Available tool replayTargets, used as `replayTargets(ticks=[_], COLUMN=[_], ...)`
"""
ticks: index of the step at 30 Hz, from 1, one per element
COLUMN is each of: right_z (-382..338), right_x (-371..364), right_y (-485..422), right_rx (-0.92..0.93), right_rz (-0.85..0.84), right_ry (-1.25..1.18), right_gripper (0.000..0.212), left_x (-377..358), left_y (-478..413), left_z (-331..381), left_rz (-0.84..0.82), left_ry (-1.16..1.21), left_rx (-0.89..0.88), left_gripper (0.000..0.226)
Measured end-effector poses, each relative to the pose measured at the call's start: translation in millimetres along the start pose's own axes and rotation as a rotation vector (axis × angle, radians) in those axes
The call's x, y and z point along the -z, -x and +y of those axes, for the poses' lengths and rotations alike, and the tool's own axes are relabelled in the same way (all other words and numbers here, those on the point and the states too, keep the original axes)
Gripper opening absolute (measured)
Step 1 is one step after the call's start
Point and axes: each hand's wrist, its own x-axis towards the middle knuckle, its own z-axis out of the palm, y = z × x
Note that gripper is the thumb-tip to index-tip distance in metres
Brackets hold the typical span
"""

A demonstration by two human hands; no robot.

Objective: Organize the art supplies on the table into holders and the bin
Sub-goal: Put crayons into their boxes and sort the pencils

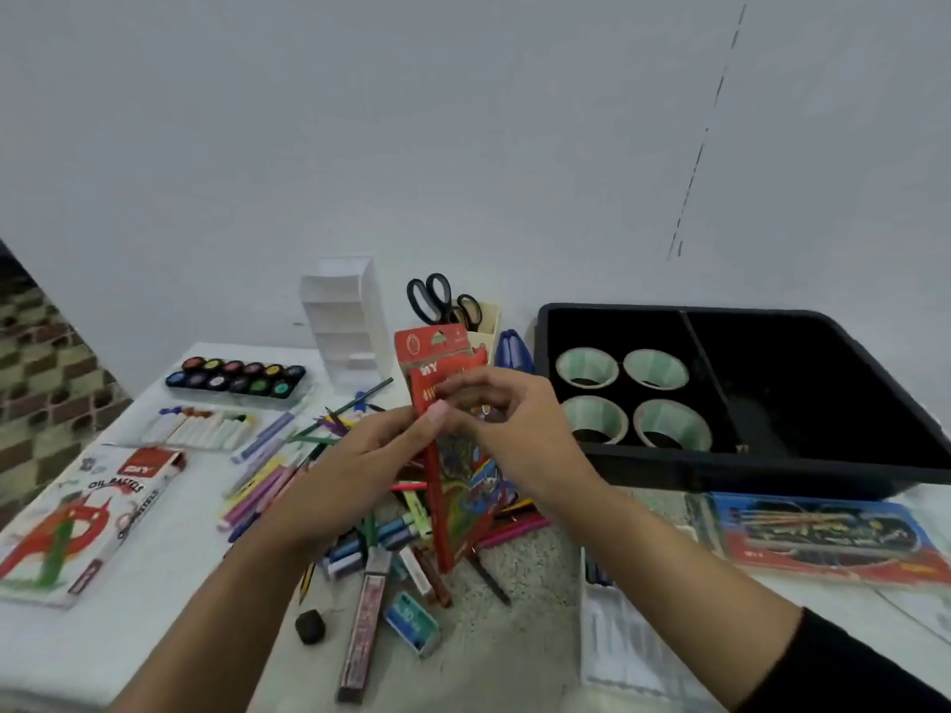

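A: Where is the red pencil box (459,506)?
B: In the centre of the frame, upright above the scattered pens (257,488).
A: And the hands?
B: Left hand (360,450) pinches its edge, right hand (520,434) grips its front.

Left hand (355,455) and right hand (514,434) close together, fingers curled, apparently pinching grip
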Motion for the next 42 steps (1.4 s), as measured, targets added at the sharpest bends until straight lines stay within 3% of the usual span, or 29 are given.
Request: replayTargets(ticks=[2,6,13,18,21,23,26,30,35,39,42], right_z=[9.6,17.8,29.8,39.0,52.1,56.8,63.2,71.6,79.6,83.7,86.4], right_x=[-12.8,-27.5,-23.7,-20.8,-30.5,-35.6,-38.6,-35.6,-30.2,-28.9,-25.2], right_y=[-12.4,-31.5,-23.3,-17.1,-7.7,-0.2,8.2,16.9,22.7,24.8,24.6], right_rx=[0.012,0.055,0.084,-0.267,-0.327,-0.307,-0.268,-0.191,-0.127,-0.049,0.015], right_rz=[-0.02,-0.056,0.022,-0.377,-0.402,-0.43,-0.45,-0.37,-0.372,-0.389,-0.383], right_ry=[0.065,0.343,0.64,1.093,1.2,1.276,1.328,1.313,1.33,1.328,1.296], right_gripper=[0.012,0.025,0.016,0.011,0.028,0.025,0.007,0.019,0.011,0.023,0.016], left_x=[18.5,57.9,118.8,131.5,129.9,128.8,129.1,128.5,124.5,119.7,117.0], left_y=[-7.3,-26.2,-42.9,-48.4,-50.2,-51.1,-50.5,-47.5,-43.8,-40.3,-38.4], left_z=[-16.4,-49.3,-90.8,-105.3,-109.9,-111.0,-110.8,-108.1,-108.2,-106.6,-105.8], left_rz=[0.04,0.14,0.239,0.193,0.142,0.098,0.034,0.03,0.054,0.058,0.077], left_ry=[0.076,0.309,0.592,0.525,0.455,0.406,0.372,0.333,0.345,0.346,0.351], left_rx=[0.075,0.189,0.298,0.29,0.257,0.239,0.234,0.256,0.287,0.298,0.31], left_gripper=[0.042,0.046,0.037,0.028,0.026,0.029,0.028,0.028,0.029,0.031,0.032])
